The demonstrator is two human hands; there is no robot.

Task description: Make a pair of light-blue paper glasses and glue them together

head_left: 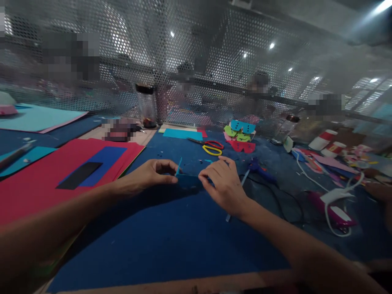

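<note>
Perforated metal screen [196, 61], ceiling spotlights [271, 45] (glaring through it), blue-covered table [171, 245]

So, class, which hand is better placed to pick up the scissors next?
Right: both hands hold the blue piece, but the right hand sits nearer the scissors than the left hand.

Blue foam piece [188, 180] on dark blue mat [171, 237], red sheet [36, 179], red and yellow scissors [211, 147], perforated grey screen [196, 73]
</note>
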